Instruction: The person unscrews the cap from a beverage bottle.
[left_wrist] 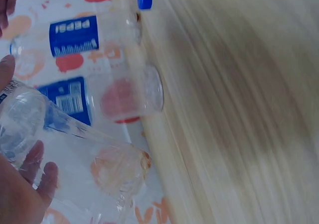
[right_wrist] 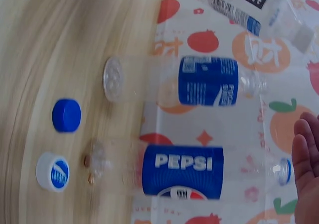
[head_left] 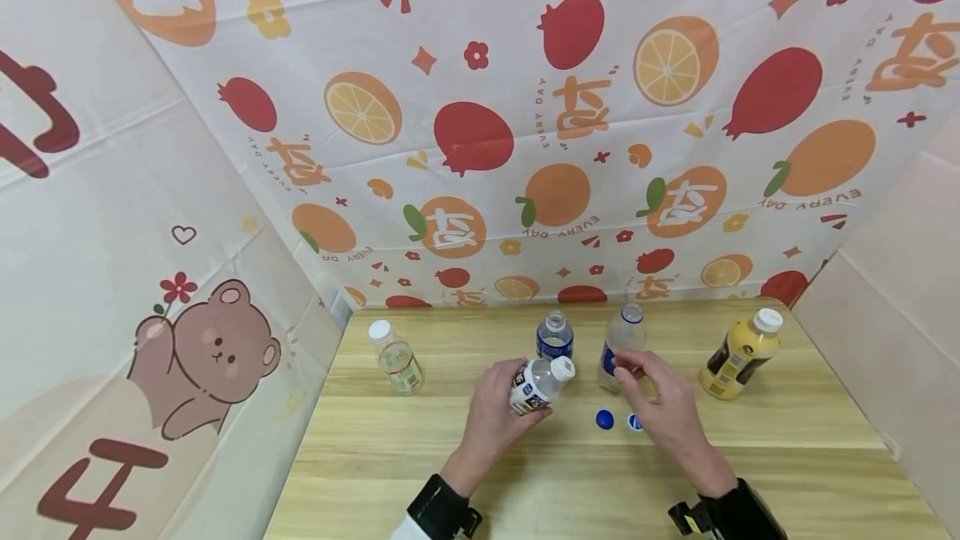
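Observation:
My left hand (head_left: 497, 407) grips a clear plastic bottle (head_left: 542, 387) with a white cap and a black-and-white label, tilted with its cap toward the right. In the left wrist view, the fingers (left_wrist: 47, 184) wrap its see-through body. My right hand (head_left: 663, 402) is empty, its fingers loosely bent, near the Pepsi bottle (right_wrist: 183, 171). That bottle stands uncapped with a blue label. Beside it stands another uncapped bottle (right_wrist: 208, 80), also with a blue label. A blue cap (head_left: 604, 419) and a white-and-blue cap (right_wrist: 52, 171) lie on the table in front of them.
A clear bottle (head_left: 397, 361) with a white cap stands at the table's left. On the right is a yellow bottle (head_left: 741, 354) with a white cap and a black label. Fruit-printed cloth (head_left: 480, 65) hangs behind the wooden table (head_left: 570, 498).

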Demonstrator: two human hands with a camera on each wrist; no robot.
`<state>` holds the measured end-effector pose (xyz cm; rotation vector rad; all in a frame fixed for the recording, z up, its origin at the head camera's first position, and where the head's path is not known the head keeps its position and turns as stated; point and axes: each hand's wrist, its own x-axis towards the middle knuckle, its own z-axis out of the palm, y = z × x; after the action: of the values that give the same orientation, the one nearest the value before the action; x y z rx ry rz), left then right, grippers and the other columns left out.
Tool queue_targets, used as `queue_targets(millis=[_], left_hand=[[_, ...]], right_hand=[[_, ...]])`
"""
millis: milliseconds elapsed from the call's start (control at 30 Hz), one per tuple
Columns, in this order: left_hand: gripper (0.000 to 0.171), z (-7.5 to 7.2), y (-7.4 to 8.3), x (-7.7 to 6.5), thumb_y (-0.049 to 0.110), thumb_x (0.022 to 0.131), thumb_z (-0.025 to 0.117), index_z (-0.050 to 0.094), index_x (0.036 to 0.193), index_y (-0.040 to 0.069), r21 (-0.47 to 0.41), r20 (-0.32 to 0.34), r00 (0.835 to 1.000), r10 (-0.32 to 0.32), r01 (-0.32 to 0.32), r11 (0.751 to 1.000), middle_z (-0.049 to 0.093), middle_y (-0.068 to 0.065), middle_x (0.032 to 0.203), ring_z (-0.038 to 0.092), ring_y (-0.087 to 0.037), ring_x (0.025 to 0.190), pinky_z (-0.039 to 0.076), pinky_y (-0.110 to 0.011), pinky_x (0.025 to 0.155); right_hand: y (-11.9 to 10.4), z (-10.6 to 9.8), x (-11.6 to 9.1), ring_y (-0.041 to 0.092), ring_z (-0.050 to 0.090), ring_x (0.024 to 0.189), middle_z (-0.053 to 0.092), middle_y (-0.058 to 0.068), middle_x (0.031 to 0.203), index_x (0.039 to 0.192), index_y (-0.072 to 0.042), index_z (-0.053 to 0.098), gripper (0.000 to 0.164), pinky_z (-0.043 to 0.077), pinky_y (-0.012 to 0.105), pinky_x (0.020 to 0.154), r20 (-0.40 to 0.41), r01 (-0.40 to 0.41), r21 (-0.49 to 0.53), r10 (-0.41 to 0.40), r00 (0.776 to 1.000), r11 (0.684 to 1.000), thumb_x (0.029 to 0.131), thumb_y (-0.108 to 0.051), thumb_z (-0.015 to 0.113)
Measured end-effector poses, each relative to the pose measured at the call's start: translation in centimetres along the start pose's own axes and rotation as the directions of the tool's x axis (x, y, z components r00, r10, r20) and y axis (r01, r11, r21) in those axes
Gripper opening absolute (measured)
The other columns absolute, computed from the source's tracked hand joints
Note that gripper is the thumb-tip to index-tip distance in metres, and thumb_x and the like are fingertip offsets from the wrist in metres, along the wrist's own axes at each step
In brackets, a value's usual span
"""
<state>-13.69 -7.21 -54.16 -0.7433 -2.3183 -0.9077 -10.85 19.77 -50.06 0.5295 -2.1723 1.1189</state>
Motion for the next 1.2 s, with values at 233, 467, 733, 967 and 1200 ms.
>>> queue_targets(millis=[233, 467, 733, 967, 1200], left_hand=[[0.088, 0.7, 1.5, -0.7, 0.035, 0.057, 0.102, 0.059, 0.13, 0.009, 0.066, 0.042, 0.999, -0.01, 0.007, 0.998, 0.065, -0.003, 0.117, 0.064, -0.018, 0.103, 0.056, -0.037, 0.09], [0.086, 1.2, 2.1, -0.9, 0.035, 0.059, 0.102, 0.06, 0.13, 0.012, 0.102, 0.062, 0.997, -0.042, 0.036, 0.994, 0.063, -0.002, 0.117, 0.062, -0.016, 0.102, 0.055, -0.036, 0.086], [0.089, 1.7, 2.3, -1.1, 0.036, 0.059, 0.102, 0.058, 0.132, 0.01, 0.136, 0.07, 0.996, -0.051, 0.041, 0.99, 0.062, -0.003, 0.116, 0.063, -0.017, 0.101, 0.056, -0.036, 0.087], [0.099, 1.8, 2.0, -1.4, 0.037, 0.058, 0.102, 0.054, 0.138, 0.005, 0.16, 0.075, 0.995, -0.061, 0.048, 0.986, 0.066, -0.006, 0.116, 0.064, -0.019, 0.101, 0.056, -0.037, 0.088], [0.088, 2.0, 2.0, -1.8, 0.032, 0.056, 0.103, 0.06, 0.128, 0.005, 0.107, 0.067, 0.998, -0.017, 0.01, 0.994, 0.07, -0.004, 0.112, 0.064, -0.019, 0.098, 0.056, -0.036, 0.087]], right_hand=[[-0.7, 1.9, 0.0, 0.007, 0.062, 0.08, 0.071, 0.001, 0.091, 0.112, -0.004, 0.073, 0.018, 0.052, 0.016, 0.069, 0.043, 0.001, -0.015, 0.0, 0.999, 1.0, 0.095, -0.005, 0.071], [-1.5, 2.8, 0.3, 0.002, 0.058, 0.071, 0.068, -0.01, 0.083, 0.105, -0.006, 0.075, 0.019, 0.049, 0.013, 0.061, 0.044, -0.029, -0.017, 0.029, 0.999, 0.999, 0.086, -0.001, 0.078], [-1.8, 3.3, 0.5, -0.004, 0.047, 0.062, 0.053, -0.018, 0.073, 0.105, -0.011, 0.073, 0.018, 0.043, 0.019, 0.052, 0.169, -0.155, -0.096, 0.17, 0.971, 0.983, 0.09, -0.018, 0.081], [-1.8, 3.4, 0.4, -0.003, 0.045, 0.061, 0.05, -0.017, 0.071, 0.101, -0.013, 0.071, 0.013, 0.041, 0.02, 0.051, 0.212, -0.184, -0.116, 0.205, 0.956, 0.976, 0.093, -0.019, 0.079], [-1.8, 3.1, 0.4, -0.002, 0.047, 0.067, 0.053, -0.015, 0.078, 0.102, -0.011, 0.069, 0.012, 0.043, 0.019, 0.054, 0.259, -0.138, -0.142, 0.172, 0.95, 0.98, 0.095, -0.018, 0.077]])
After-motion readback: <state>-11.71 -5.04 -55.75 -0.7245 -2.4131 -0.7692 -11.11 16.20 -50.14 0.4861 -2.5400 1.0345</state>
